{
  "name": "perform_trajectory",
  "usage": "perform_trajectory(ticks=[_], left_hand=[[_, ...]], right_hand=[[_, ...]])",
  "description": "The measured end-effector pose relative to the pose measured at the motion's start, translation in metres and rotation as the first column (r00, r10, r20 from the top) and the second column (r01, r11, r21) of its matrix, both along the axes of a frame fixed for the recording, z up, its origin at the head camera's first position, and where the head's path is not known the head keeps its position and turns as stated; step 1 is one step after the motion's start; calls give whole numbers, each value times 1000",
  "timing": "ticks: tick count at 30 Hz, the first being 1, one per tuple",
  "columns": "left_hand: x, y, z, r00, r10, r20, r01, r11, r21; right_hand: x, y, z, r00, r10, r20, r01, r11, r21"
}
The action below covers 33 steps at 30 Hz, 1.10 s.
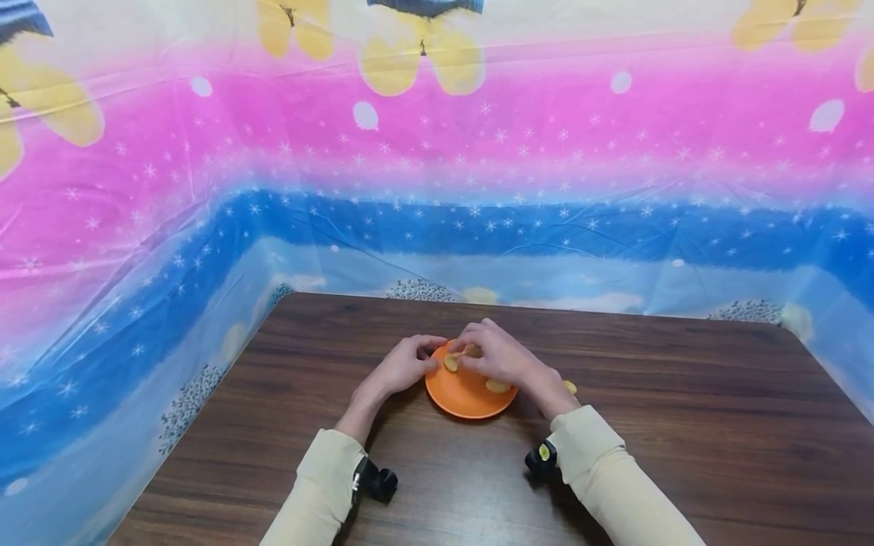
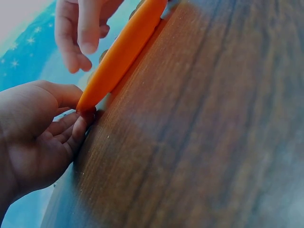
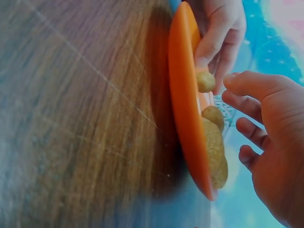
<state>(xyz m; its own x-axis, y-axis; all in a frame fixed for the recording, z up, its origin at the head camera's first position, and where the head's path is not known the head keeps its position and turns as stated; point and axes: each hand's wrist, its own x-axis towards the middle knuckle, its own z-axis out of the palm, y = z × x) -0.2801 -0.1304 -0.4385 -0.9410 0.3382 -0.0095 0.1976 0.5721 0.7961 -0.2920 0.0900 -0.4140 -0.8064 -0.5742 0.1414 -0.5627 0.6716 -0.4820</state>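
Note:
An orange plate [image 1: 471, 406] lies on the table, with several small yellowish-brown lumps on it; their kind is unclear. My left hand [image 1: 404, 364] pinches the plate's left edge, thumb above and fingers below, as the left wrist view [image 2: 42, 128] shows. Over the plate hovers my right hand [image 1: 501, 356], its fingers loosely bent. In the right wrist view, the right hand [image 3: 280, 128] has a gap between its fingertips and the nearest lump [image 3: 206, 81]. Larger lumps [image 3: 213, 142] sit nearer the plate's right side. From the head, the right hand partly covers the plate.
Another yellowish lump [image 1: 570, 387] rests on the brown wooden table [image 1: 683, 425], just beyond the right wrist. A printed pink and blue cloth [image 1: 437, 174] hangs behind the table and along its sides. Each wrist carries a small black camera.

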Motion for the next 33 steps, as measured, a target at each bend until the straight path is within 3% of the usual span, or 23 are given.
perform_trajectory(ticks=[7, 15, 28, 33], left_hand=[[-2, -1, 0, 1000, 2, 4, -2, 1000, -4], [-1, 1, 0, 1000, 18, 11, -18, 1000, 7], [-3, 1, -1, 999, 29, 23, -28, 1000, -4], [-3, 3, -2, 999, 31, 30, -31, 999, 4]], right_hand=[[7, 10, 6, 1000, -4, 10, 5, 997, -72], [16, 26, 10, 1000, -30, 3, 30, 996, -78], [28, 58, 2, 998, -63, 13, 65, 990, -126], [32, 67, 2, 997, -73, -21, 70, 990, -122]])
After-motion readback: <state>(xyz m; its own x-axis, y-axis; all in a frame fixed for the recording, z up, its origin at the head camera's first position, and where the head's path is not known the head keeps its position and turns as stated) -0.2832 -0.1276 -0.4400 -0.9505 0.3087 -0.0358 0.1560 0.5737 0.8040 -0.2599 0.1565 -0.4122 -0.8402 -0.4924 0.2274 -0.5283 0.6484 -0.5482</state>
